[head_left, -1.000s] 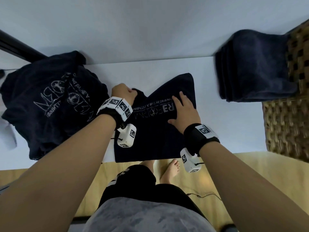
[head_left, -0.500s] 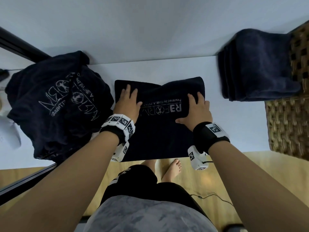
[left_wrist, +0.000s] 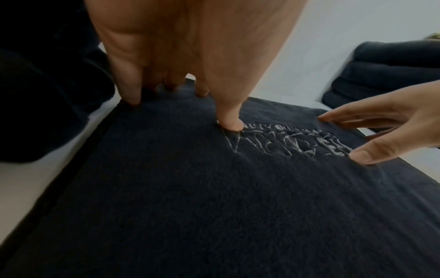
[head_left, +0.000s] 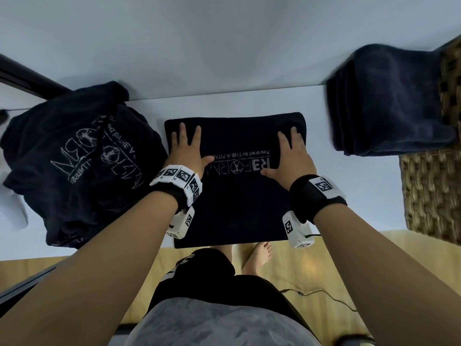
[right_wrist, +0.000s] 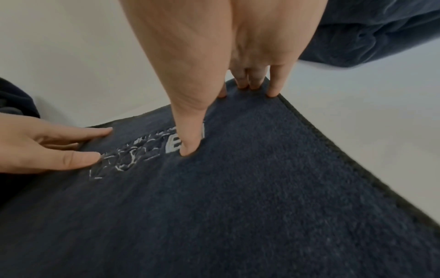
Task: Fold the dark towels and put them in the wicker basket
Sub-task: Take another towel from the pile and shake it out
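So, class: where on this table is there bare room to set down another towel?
A bare strip lies between the flat towel and the folded stack by the basket; another runs behind the flat towel to the table's far edge. The left is crowded: the heap almost meets the towel.

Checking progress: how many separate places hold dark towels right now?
3: one flat under both hands, an unfolded heap on the left, a folded stack by the wicker basket. Counts within the piles are unclear.

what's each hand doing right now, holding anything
Left hand: open, fingers flat, pressing on the folded towel, holding nothing.
Right hand: open, fingers flat, pressing on the same towel, holding nothing.
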